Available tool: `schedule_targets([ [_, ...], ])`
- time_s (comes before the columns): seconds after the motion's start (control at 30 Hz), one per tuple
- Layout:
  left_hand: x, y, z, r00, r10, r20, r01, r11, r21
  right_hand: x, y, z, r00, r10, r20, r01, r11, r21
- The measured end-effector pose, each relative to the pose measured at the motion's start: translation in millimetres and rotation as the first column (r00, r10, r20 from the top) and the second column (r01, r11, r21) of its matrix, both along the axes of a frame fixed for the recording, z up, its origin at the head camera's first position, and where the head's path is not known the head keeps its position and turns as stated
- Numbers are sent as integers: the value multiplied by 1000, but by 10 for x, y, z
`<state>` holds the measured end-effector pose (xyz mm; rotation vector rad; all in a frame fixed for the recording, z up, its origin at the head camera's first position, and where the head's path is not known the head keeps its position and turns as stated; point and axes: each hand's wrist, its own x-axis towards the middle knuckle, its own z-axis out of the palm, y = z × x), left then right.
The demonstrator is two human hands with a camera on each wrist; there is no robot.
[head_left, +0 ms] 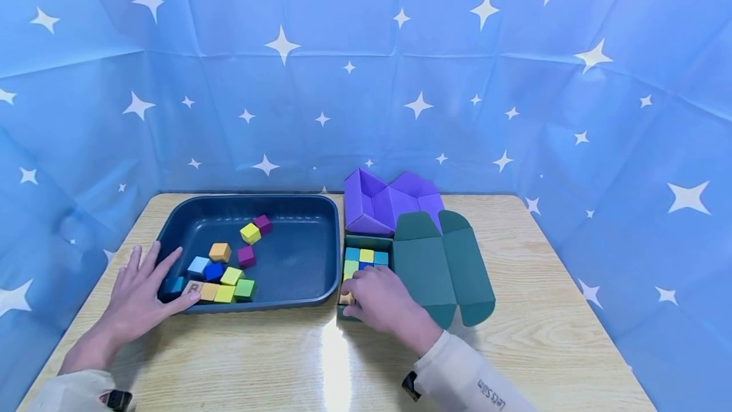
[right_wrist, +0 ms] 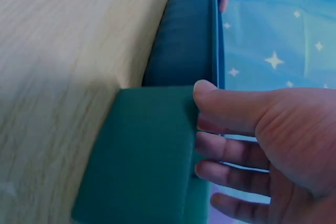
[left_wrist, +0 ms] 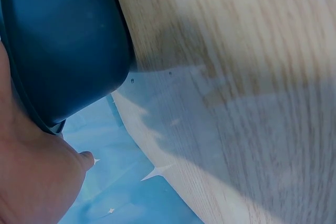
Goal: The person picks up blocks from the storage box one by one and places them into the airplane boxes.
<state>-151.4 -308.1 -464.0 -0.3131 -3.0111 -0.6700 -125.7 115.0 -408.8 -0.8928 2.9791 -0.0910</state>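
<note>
My left hand [head_left: 134, 301], fingers spread, rests over the near left corner of the dark blue tray [head_left: 297, 272]. Several coloured cubes lie in that tray, among them an orange cube [head_left: 220, 252] and a green cube [head_left: 244, 289]. My right hand [head_left: 384, 301] reaches into the open green box [head_left: 366, 241] and pinches a natural wood cube [head_left: 346, 298] between thumb and forefinger at its near left corner. Rows of coloured cubes fill the far part of the box, including a yellow cube [head_left: 366, 255]. The hand hides some of them. The right wrist view shows the thumb at the box's rim.
The green box's lid [head_left: 423, 269] lies folded out to the right. Behind it stands an open purple box [head_left: 372, 202]. Everything is on a wooden table [head_left: 549, 329], with a blue star-patterned cloth [head_left: 366, 81] around its back and sides.
</note>
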Motion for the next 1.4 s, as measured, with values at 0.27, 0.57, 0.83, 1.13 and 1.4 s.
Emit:
schedule_targets([
  [0.27,0,15,9,1000,4,1,-4,1000,-4,8,-48,-60,1000,22,7,-22,999,-26],
  [0.57,-2,22,4,1000,3,-8,-3,1000,-1,6,-45,-46,1000,20,18,-20,1000,7],
  [0.83,0,21,10,1000,4,-1,-4,1000,0,27,17,-52,998,57,-4,-57,998,17],
  [1.13,2,11,7,1000,6,-1,-6,1000,1,53,141,-36,999,51,20,-51,999,0],
  [1.4,6,18,9,1000,9,1,-9,1000,4,46,311,-20,998,20,62,-19,1000,-19],
])
